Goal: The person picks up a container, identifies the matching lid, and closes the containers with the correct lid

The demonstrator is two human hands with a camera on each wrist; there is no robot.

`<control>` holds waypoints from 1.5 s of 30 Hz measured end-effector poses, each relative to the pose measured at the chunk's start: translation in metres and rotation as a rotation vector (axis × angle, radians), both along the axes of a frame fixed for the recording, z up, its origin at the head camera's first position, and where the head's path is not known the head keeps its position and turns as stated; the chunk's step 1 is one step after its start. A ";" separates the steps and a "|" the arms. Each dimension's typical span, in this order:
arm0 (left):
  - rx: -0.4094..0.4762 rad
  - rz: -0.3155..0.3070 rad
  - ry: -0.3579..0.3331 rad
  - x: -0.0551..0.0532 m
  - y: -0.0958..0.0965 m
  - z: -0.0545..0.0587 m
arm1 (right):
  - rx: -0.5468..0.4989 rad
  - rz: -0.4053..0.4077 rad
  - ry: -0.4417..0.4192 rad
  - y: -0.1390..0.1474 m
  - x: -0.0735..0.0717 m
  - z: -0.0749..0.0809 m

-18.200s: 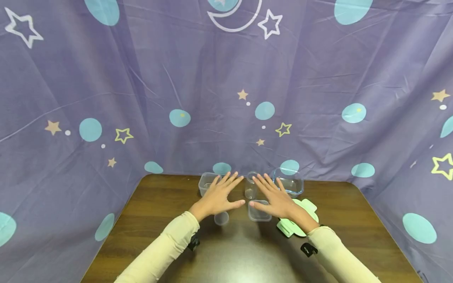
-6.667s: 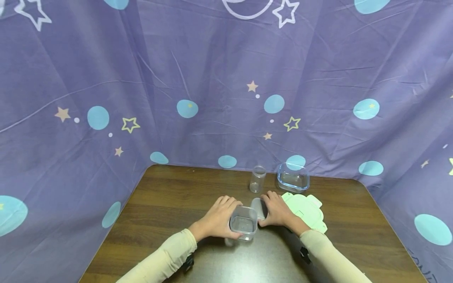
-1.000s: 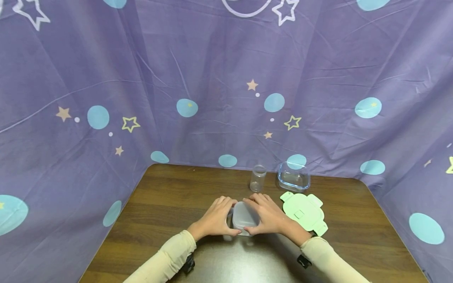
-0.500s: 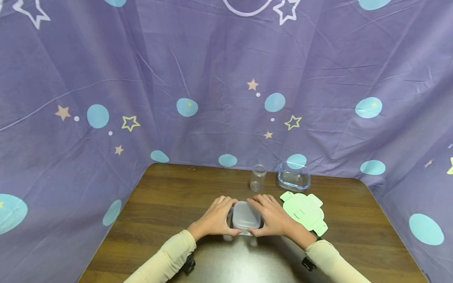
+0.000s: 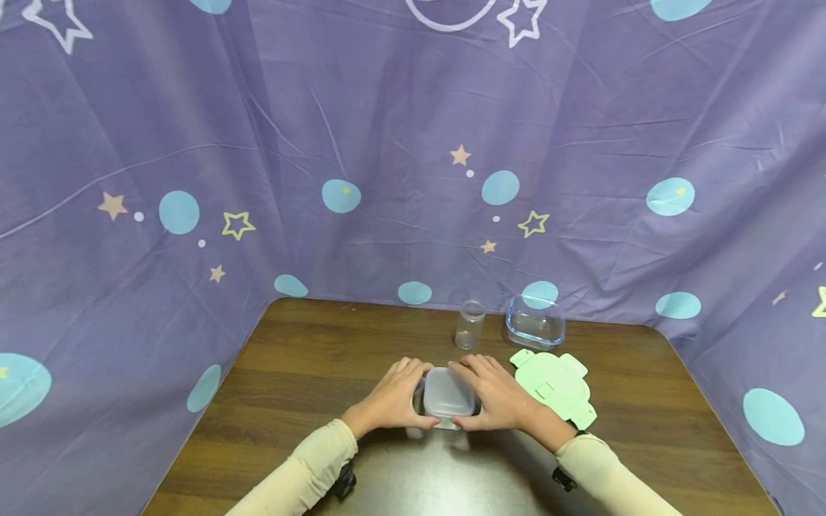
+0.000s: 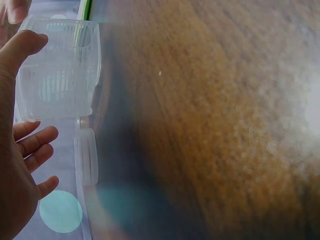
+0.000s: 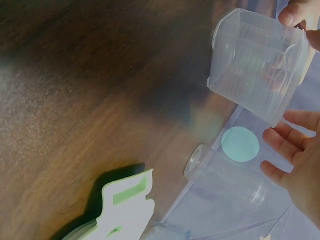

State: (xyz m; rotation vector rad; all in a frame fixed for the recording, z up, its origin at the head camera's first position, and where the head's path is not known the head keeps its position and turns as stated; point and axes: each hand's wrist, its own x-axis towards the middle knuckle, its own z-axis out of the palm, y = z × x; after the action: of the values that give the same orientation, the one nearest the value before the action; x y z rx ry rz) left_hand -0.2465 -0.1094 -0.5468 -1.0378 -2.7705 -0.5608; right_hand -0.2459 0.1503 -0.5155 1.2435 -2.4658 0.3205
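Observation:
A clear square plastic food container (image 7: 255, 70) stands on the table in front of me, with its frosted square lid (image 5: 449, 390) on top. My left hand (image 5: 393, 398) grips its left side, thumb at the near corner and fingers toward the back. From the right, my right hand (image 5: 497, 395) holds the lid's edge, thumb at the front and fingertips on the far side. The left wrist view shows the container wall (image 6: 60, 80) beside my thumb. Low on the table past it lies a small clear lid (image 6: 88, 157), mostly hidden behind my left hand in the head view.
Behind the hands stands a clear cylindrical jar (image 5: 470, 326). A glass rectangular dish (image 5: 535, 326) sits to its right. The light green clip lid (image 5: 553, 387) lies right of my right hand. A patterned purple curtain (image 5: 387, 143) hangs along the table's back edge.
The square container has come from the back left to the middle. Its lid, earlier on the table, then in my right hand, is now on top. In the last second little moved.

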 end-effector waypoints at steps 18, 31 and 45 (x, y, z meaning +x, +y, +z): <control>0.027 -0.011 0.025 0.001 -0.001 -0.001 | -0.011 -0.013 -0.003 -0.002 -0.003 -0.004; 0.023 -0.008 0.042 -0.001 -0.002 -0.002 | -0.003 -0.040 -0.022 -0.001 -0.004 -0.002; 0.005 0.001 0.019 -0.001 -0.002 0.001 | -0.021 -0.025 -0.013 -0.003 -0.005 -0.001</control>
State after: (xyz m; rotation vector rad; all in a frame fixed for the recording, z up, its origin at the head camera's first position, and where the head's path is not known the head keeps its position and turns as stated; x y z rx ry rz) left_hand -0.2476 -0.1110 -0.5457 -1.0358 -2.7516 -0.5544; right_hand -0.2507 0.1476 -0.5168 1.2045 -2.4812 0.3476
